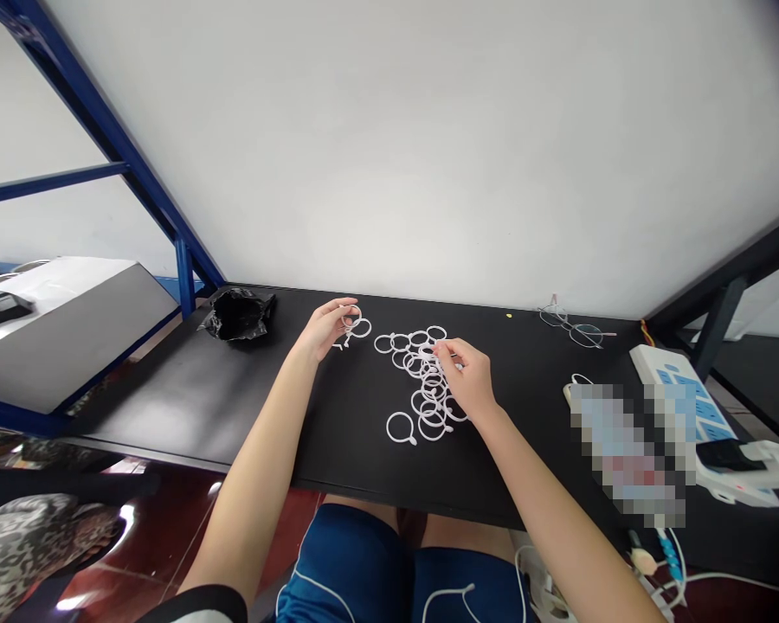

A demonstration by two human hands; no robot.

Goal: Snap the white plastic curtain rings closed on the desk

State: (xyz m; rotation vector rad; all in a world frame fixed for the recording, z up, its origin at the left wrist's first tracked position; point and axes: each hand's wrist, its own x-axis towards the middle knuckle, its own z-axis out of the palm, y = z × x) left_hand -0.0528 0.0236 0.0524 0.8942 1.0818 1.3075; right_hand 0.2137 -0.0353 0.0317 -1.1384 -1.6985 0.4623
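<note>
Thin white rings (pixel 399 427), each with a small knob on its edge, lie in a loose heap on the black table (pixel 357 433). My left hand (pixel 326 329) is left of the heap, thumb and fingers closed on a couple of white rings (pixel 361 328) that hang just over the tabletop. Over the heap's right side, my right hand (pixel 468 374) pinches at a white ring (pixel 427 352), its fingertips partly covering it. Whether that ring is lifted clear of the others I cannot tell.
A crumpled black plastic bag (pixel 240 315) stands open at the back left. Eyeglasses (pixel 569 325) lie at the back right. Nearer on the right are a blurred-out object (pixel 623 450), a white power strip (pixel 681 389) and cables. A white wall (pixel 428 156) rises behind the table.
</note>
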